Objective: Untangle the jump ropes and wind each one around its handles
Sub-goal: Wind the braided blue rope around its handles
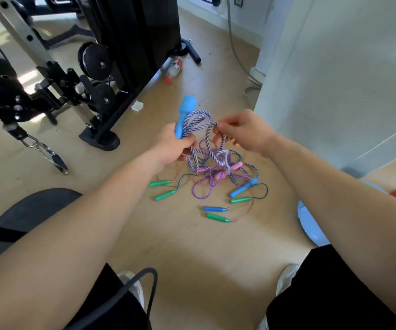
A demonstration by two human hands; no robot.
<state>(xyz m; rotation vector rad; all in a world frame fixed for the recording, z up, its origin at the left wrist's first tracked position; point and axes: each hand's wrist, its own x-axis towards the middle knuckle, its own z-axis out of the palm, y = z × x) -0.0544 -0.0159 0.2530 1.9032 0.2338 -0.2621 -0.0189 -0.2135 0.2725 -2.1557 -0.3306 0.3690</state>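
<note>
My left hand (173, 145) grips a light blue handle (184, 114) that points up and away, together with loops of a purple-and-white braided rope (198, 120). My right hand (242, 132) pinches a loop of that same braided rope just right of the handle. Below the hands the rope runs down into a tangle (218, 167) on the floor with thin purple and dark green cords and pink handles (234, 166). The rope's other light blue handle (243, 188) lies at the tangle's right. Several green handles (166, 194) and a blue handle (215, 209) lie around it.
A black gym machine with pulleys (97, 60) stands at the left, its foot (101, 141) near my left hand. A plastic bottle (174, 67) lies behind it. A white wall (335, 79) rises at the right, a light blue round object (309, 222) beside my right arm.
</note>
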